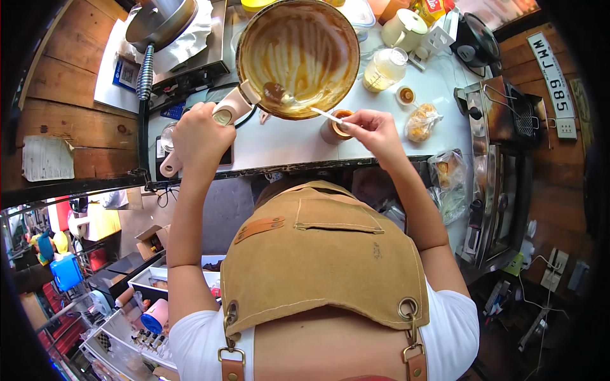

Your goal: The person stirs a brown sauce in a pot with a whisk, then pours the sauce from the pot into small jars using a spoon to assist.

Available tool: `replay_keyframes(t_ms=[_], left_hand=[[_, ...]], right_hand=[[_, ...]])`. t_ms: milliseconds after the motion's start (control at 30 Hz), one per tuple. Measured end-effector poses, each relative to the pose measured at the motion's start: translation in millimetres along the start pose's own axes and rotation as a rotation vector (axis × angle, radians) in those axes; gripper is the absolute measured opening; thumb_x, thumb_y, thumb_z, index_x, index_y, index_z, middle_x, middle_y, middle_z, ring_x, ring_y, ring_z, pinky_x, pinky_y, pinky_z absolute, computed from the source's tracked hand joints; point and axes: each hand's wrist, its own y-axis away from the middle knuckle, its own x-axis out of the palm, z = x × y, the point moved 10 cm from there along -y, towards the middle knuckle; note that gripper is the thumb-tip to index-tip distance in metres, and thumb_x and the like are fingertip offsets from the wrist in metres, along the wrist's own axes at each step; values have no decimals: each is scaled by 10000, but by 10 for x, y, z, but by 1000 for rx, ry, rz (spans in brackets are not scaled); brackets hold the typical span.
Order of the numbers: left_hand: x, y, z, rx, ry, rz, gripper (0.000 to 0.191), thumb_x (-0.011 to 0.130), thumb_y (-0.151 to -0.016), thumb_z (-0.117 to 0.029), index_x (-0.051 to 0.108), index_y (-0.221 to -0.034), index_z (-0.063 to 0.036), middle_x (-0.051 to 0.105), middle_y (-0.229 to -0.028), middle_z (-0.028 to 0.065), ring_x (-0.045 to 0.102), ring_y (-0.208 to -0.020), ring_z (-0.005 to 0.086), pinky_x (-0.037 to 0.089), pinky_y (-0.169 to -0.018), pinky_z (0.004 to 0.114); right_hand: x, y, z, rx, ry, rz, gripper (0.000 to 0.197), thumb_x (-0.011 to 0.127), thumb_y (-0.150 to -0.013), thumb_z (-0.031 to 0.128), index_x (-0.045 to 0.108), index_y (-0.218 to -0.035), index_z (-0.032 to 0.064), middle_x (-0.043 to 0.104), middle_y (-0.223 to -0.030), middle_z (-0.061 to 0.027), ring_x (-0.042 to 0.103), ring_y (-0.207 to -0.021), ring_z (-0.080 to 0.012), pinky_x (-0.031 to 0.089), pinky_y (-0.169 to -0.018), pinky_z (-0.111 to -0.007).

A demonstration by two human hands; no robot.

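Note:
My left hand grips the pale pink handle of a round pan. The pan is tilted so its inside faces me, smeared and streaked with brown sauce that pools darker at the lower left. Between the fingertips of my right hand is a slim white utensil, possibly a small spatula. Its tip meets or overlaps the pan's lower rim; contact cannot be told. Below it stands a small open jar with brown contents, partly hidden by my right fingers.
On the white counter, a bottle of pale yellow liquid, a small brown-stained cup and a tied plastic bag of food stand right. A skillet sits back left; a toaster oven borders the right.

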Motion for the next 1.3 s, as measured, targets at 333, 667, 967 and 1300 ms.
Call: replay_keyframes(t_ms=[333, 667, 967, 1300], left_hand=[[-202, -25, 57, 93, -139, -36, 94, 602, -651, -169, 561, -650, -85, 559, -701, 67, 575, -662, 283, 466, -568, 411], [-284, -104, 53, 104, -181, -129, 105, 605, -658, -198, 566, -652, -101, 562, -710, 58, 579, -672, 272, 477, -576, 399], [-22, 51, 440, -108, -16, 30, 127, 576, -649, -173, 604, -712, -67, 604, -693, 135, 593, -689, 345, 459, -631, 433], [413, 551, 879, -312, -61, 282, 202, 591, -608, -164, 642, -765, -49, 620, -742, 196, 604, -720, 367, 468, -661, 431]], right_hand=[[-647, -231, 601, -232, 797, -34, 80, 634, -741, 38, 651, -789, -24, 633, -658, -121, 592, -586, -155, 455, -586, -263], [242, -210, 55, -153, 148, 28, 98, 637, -765, 38, 663, -803, -49, 578, -611, 5, 457, -547, -38, 372, -487, -201], [-386, 504, -161, 134, 8, -199, 96, 632, -799, 42, 647, -859, -32, 595, -694, 13, 495, -596, -22, 371, -526, -156], [-702, 1205, -332, -340, 584, -645, 50, 612, -798, -13, 598, -845, -19, 569, -682, -97, 557, -561, -157, 433, -510, -258]])
